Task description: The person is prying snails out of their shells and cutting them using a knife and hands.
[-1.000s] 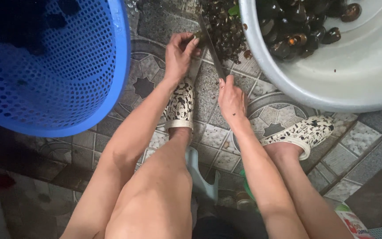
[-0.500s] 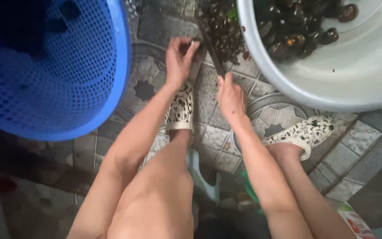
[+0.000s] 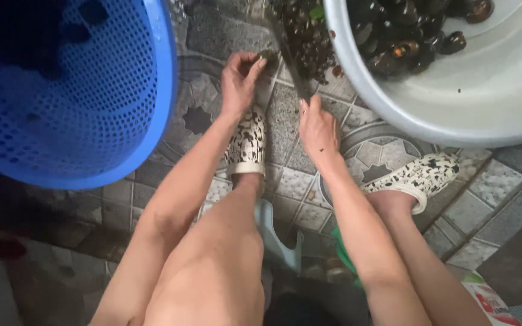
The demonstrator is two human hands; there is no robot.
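Soft even daylight, brightest on the pale basin (image 3: 484, 90) at upper right, dim murky lower-left corner, faint shadows, slight motion blur, mild edge distortion

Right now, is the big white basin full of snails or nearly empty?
Nearly empty. The white basin shows mostly bare bottom and wall; dark snails lie only in one cluster at its upper left.

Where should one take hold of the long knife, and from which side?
Take the knife by its handle end, where the right hand already grips it, coming from the near side. The dark blade points away towards the pile of shells, so that end should probably be avoided.
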